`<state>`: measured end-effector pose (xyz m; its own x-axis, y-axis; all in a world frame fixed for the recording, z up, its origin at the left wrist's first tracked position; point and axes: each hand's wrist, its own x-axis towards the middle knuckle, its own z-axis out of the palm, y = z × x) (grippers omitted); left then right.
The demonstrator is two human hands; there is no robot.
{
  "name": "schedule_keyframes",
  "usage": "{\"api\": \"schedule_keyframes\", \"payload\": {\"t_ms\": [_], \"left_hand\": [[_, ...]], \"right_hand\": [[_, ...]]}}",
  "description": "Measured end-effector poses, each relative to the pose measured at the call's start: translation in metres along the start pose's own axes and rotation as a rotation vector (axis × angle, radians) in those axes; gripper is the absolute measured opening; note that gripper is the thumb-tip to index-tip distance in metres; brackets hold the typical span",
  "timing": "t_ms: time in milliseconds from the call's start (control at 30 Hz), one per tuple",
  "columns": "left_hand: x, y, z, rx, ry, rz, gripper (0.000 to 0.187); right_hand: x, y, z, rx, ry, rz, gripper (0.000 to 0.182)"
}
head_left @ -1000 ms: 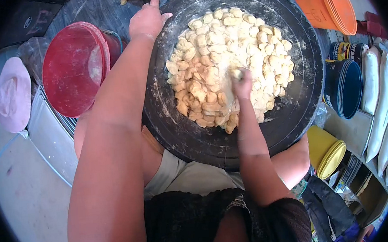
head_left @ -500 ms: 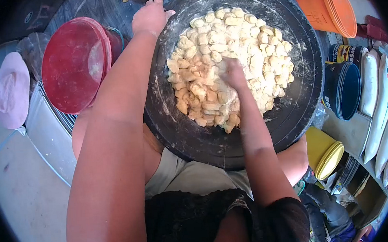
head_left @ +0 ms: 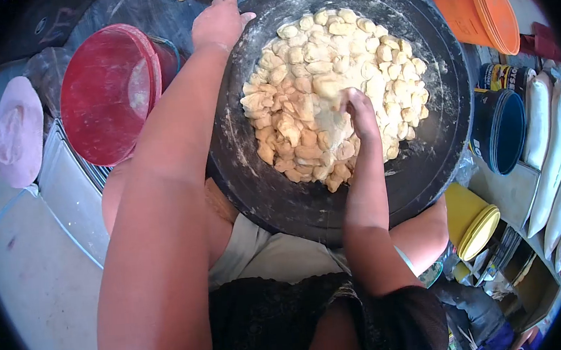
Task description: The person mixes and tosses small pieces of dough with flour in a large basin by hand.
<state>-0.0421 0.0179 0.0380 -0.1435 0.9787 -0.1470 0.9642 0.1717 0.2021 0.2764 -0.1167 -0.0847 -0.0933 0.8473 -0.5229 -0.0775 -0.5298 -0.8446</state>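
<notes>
A large black round basin [head_left: 283, 207], dusted with white powder, rests across the lap. Inside lies a broad heap of pale, lumpy dough pieces [head_left: 392, 95], coated with powder; those at the lower left [head_left: 284, 136] look browner and less dusted. My left hand [head_left: 218, 24] holds the basin's upper left rim, thumb towards the inside and fingers over the outer edge. Above the heap's middle is my right hand [head_left: 359, 112], fingers loosely curved and apart, with nothing visible in them. Just left of its fingertips, a yellowish patch [head_left: 329, 87] is blurred.
A red bucket [head_left: 102, 96] lies tipped left of my forearm, near metal trays [head_left: 70, 190] and a pink hat [head_left: 17, 131]. To the right are an orange bucket [head_left: 477, 11], a dark blue bucket [head_left: 502, 130], a yellow bucket [head_left: 469, 220] and white sacks [head_left: 549, 156].
My right hand has moved slightly right and down from the heap's middle, its fingers now more distinct. More browner pieces show at the left. My left hand stays on the rim.
</notes>
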Motion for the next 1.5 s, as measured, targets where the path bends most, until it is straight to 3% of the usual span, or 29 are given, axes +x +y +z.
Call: {"api": "schedule_keyframes", "payload": {"t_ms": [33,133,200,267,333,400,467,567,600,633,667,700,733,800,900,1000,1067,1167,1267,1300,1400,1433,1500], "left_hand": [[0.0,0.002,-0.002,0.001,-0.024,-0.015,0.055],[0.008,-0.017,0.025,0.062,0.039,0.054,0.068],[0.008,-0.015,0.023,0.062,0.051,0.044,0.061],[0.008,-0.011,0.021,0.068,0.056,0.04,0.058],[0.007,-0.011,0.02,0.077,0.049,0.03,0.058],[0.007,-0.009,0.019,0.077,0.046,0.041,0.059],[0.008,-0.01,0.019,0.09,0.045,0.035,0.059],[0.011,-0.012,0.022,0.099,0.057,0.044,0.059],[0.01,-0.012,0.022,0.096,0.049,0.033,0.059],[0.008,-0.012,0.022,0.09,0.044,0.036,0.059],[0.008,-0.012,0.02,0.083,0.037,0.039,0.058],[0.008,-0.011,0.019,0.076,0.036,0.045,0.058],[0.008,-0.011,0.019,0.076,0.03,0.039,0.058],[0.009,-0.011,0.019,0.076,0.019,0.033,0.057],[0.009,-0.01,0.017,0.067,0.0,0.016,0.056],[0.007,-0.007,0.012,0.051,-0.011,0.012,0.055],[0.009,-0.008,0.012,0.031,0.005,0.02,0.055],[0.008,-0.014,0.017,0.031,-0.001,0.036,0.061],[0.011,-0.017,0.022,0.04,0.022,0.053,0.064],[0.011,-0.017,0.023,0.049,0.034,0.056,0.064],[0.01,-0.016,0.022,0.06,0.032,0.054,0.064],[0.01,-0.015,0.022,0.061,0.025,0.049,0.064],[0.012,-0.016,0.024,0.062,0.021,0.045,0.064]], "right_hand": [[0.014,0.007,-0.003,-0.18,0.074,-0.002,0.035],[0.056,0.028,0.025,-0.86,0.676,-0.354,0.057],[0.066,0.028,0.078,-1.213,0.585,-0.052,0.078],[0.063,0.042,0.113,-1.323,0.356,-0.141,0.083],[0.041,0.036,0.124,-1.322,-0.174,-0.162,0.061],[-0.009,0.041,0.133,-1.571,-0.509,-0.45,0.054],[-0.045,-0.01,0.135,-1.556,-1.079,-0.441,0.046],[-0.002,0.016,0.097,-0.9,-0.904,-0.381,0.047],[0.028,0.032,0.086,-0.988,-0.573,-0.733,0.036],[0.047,0.007,0.079,-1.047,-0.444,-0.378,0.034],[0.07,-0.005,0.074,-1.369,-0.174,-0.345,0.037],[0.093,-0.007,0.069,-1.354,0.021,0.051,0.04],[0.108,0.022,0.056,-1.428,0.482,-0.378,0.04],[0.109,0.029,0.071,-1.514,0.51,-0.201,0.039],[0.099,0.049,0.071,-1.442,0.322,-0.368,0.024],[0.084,0.042,0.043,-0.873,0.294,-0.336,0.013],[0.085,0.042,0.021,-0.019,0.466,-0.287,0.014],[0.062,0.036,0.008,0.385,0.355,-0.393,0.008],[0.009,-0.002,0.026,0.392,-0.228,-0.112,0.019],[0.003,-0.006,0.027,0.286,-0.316,0.098,0.031],[0.027,0.01,0.041,-0.801,0.117,-0.194,0.038],[0.043,0.034,0.038,-1.142,0.354,-0.329,0.043],[0.051,0.036,0.038,-1.244,0.355,-0.307,0.042]]}}
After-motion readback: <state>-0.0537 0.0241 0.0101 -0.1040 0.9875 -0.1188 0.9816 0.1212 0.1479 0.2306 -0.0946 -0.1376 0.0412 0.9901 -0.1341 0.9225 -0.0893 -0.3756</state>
